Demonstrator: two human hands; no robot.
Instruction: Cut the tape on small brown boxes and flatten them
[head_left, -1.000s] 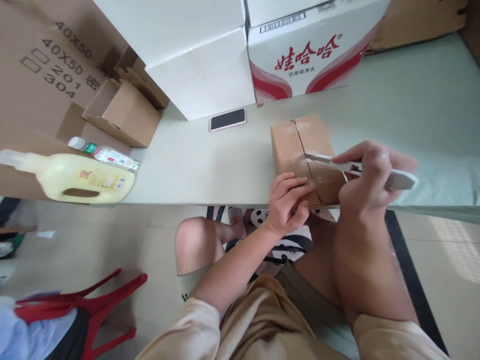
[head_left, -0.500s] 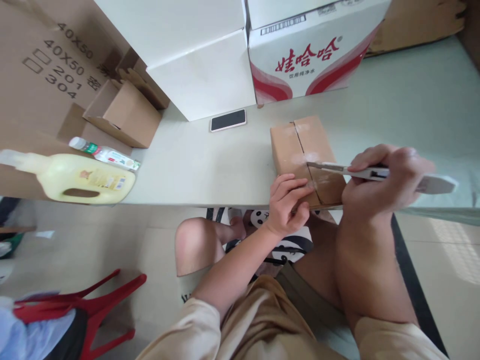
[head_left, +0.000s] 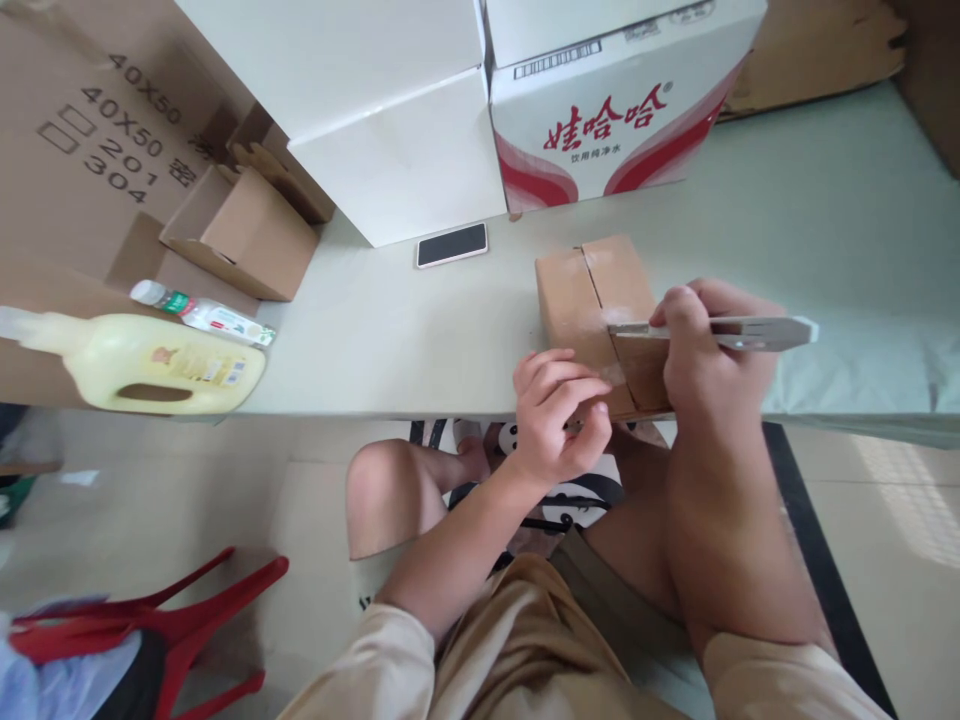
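Right hand (head_left: 709,360) grips knife (head_left: 720,331); left hand (head_left: 559,415) seemingly holds box (head_left: 596,300); carton (head_left: 97,140) reads "40X50".

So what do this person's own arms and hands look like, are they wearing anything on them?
Both hands are bare: no gloves, rings or watch show on the left hand or the right hand. The forearms are uncovered too. Loose beige sleeves sit pushed up near the elbows, one on each arm, in plain cloth without print. The fingers have short nails.
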